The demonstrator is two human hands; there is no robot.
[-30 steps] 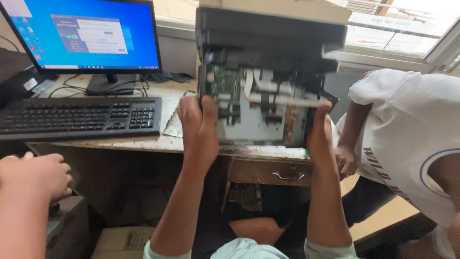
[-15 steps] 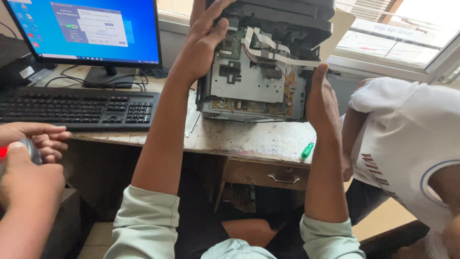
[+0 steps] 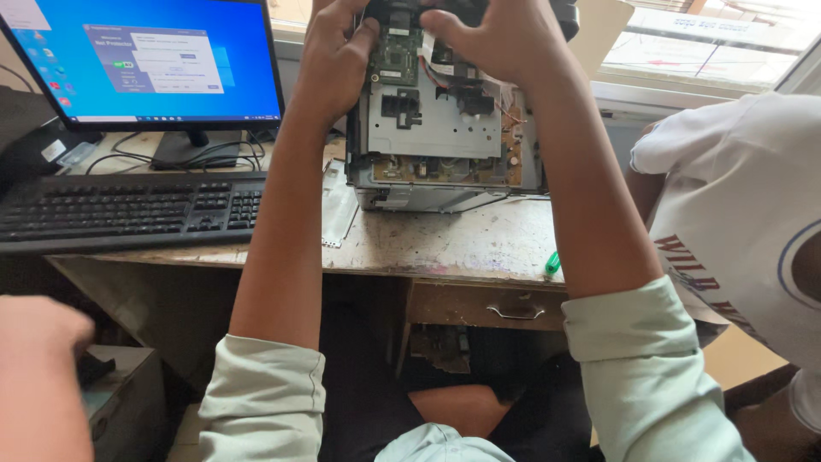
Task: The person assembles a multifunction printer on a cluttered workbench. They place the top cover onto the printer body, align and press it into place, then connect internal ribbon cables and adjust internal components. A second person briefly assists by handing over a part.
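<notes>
Both hands grip the opened printer's top: left hand [image 3: 338, 60] and right hand [image 3: 496, 38], fingers clamped on the upright printer chassis [image 3: 440, 137] standing on the table [image 3: 453, 244].

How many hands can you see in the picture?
3. The left hand and right hand grip the top of the opened machine; another person's hand shows at bottom left. Others may be hidden.

Rectangular blue-lit monitor screen [image 3: 141, 60] with pale dialog window, far left, behind black keyboard [image 3: 128, 210].
</notes>
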